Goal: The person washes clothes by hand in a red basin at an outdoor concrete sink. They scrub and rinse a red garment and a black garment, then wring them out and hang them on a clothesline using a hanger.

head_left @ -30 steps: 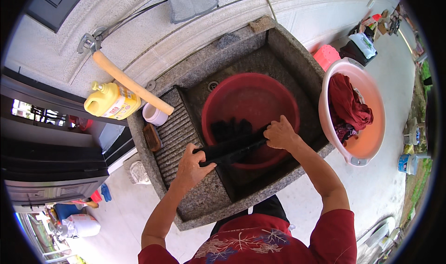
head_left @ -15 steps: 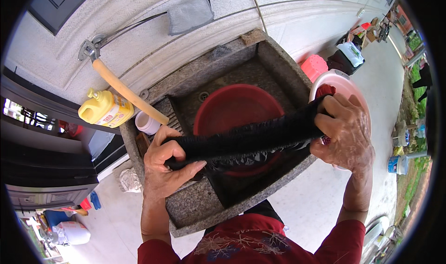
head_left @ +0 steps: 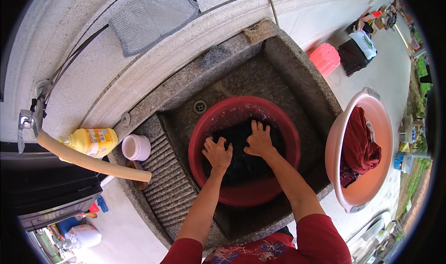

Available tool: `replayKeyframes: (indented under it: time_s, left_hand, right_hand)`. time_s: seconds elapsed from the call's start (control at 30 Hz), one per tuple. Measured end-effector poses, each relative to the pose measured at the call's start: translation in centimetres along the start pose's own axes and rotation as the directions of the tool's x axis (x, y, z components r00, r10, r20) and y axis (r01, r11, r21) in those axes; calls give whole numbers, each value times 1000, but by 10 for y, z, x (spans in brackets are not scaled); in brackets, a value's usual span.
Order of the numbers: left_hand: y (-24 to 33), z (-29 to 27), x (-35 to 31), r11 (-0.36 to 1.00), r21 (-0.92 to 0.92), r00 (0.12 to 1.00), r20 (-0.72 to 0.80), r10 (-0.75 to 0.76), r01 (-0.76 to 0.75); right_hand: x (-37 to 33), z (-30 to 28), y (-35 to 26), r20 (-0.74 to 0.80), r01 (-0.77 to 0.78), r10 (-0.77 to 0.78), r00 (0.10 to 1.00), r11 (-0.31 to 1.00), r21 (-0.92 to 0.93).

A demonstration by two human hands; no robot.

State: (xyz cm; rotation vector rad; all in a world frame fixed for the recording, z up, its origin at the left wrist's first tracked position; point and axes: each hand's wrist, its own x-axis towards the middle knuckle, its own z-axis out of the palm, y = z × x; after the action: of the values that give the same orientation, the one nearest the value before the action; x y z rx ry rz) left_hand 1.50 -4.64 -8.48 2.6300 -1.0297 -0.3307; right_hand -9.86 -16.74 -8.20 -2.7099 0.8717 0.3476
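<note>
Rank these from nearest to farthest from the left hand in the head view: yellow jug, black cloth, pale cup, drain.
From the left hand:
1. Black cloth: at the hand, inside the red basin.
2. Drain: ahead and slightly left, outside the basin.
3. Pale cup: left.
4. Yellow jug: farther left, past the cup.

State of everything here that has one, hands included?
Round red plastic basin: inside grey stone sink.
Black cloth: lying inside it.
Left hand: open, fingers spread.
Right hand: open, fingers spread.
Beige tubular hose: no flow visible.
Pale-pink plastic basin: holding bunched dark red cloth.
Grey mesh cloth: hanging against wall.
</note>
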Motion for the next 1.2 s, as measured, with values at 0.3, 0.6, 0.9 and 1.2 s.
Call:
replayKeyframes:
  time_s: [0.3,0.6,0.9,1.2]
  left_hand:
    - [-12,58,15,975,222,990,129,-51,21]
    - [-27,28,24,999,-13,998,47,48,-47]
    - [-25,-79,-88,874,-472,992,-20,123,-118]
    - [4,-173,-67,331,-939,982,-30,189,-92]
  right_hand:
    - [36,36,11,62,29,-38,997,991,134]
    - [23,-10,8,-15,31,-30,999,995,92]
    - [-84,-14,2,22,-362,363,932,923,126]
    - [-138,-183,-36,-443,123,130,887,858,498]
